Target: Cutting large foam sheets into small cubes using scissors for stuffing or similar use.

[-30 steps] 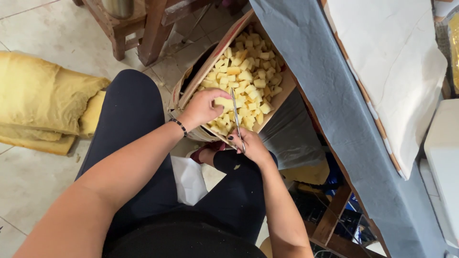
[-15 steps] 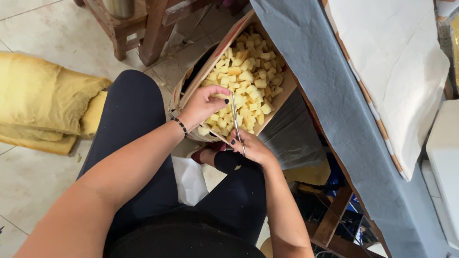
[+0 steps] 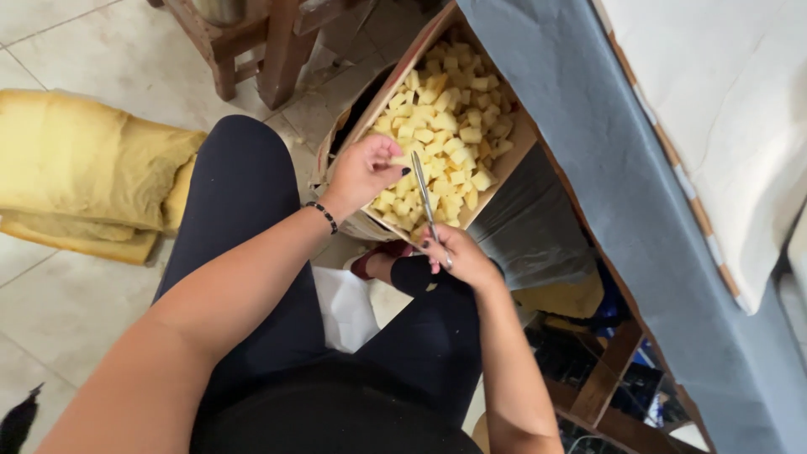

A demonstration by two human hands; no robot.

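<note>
I am holding one pair of scissors (image 3: 423, 192) in my right hand (image 3: 458, 256), fingers clenched through the handles; its long axis is running away from me, blades pointing up over the cardboard box (image 3: 513, 155). My left hand (image 3: 363, 171) is pinching one small yellow foam piece (image 3: 397, 160) just beside the blades. The box is holding too many foam cubes (image 3: 445, 126) to count. The handles are hiding under my fingers.

Tiled floor (image 3: 76, 311), yellow foam slabs (image 3: 84, 168), cardboard box (image 3: 504, 160), wooden stool legs (image 3: 252, 50)
</note>
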